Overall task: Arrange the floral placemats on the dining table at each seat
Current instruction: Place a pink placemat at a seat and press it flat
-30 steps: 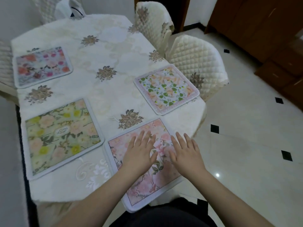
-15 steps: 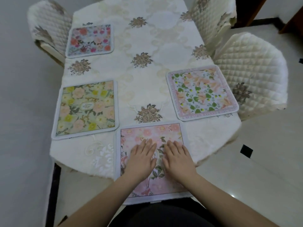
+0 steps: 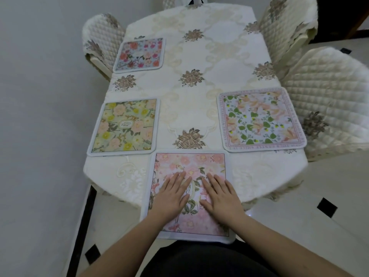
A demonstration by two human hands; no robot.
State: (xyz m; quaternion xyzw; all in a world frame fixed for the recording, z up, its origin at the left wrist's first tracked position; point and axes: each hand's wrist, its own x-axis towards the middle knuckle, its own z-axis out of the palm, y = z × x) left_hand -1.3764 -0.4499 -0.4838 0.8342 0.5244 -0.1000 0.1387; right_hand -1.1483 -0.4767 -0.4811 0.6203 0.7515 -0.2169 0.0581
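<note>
Here, left hand [image 3: 172,193] and right hand [image 3: 220,193] lie flat, fingers straight, on the pink placemat [image 3: 190,166] at the counter's [image 3: 199,56] near end. Its near edge overhangs; a backward pull could drag it off.

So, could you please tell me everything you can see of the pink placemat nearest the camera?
The pink placemat is a squarish mat with rounded corners, a white border and a print of pink blooms and green leaves; it looks like soft fabric. It lies flat at the near end of the table, its near edge overhanging. The left hand and the right hand press on it side by side, fingers straight. It touches no other mat.
</note>
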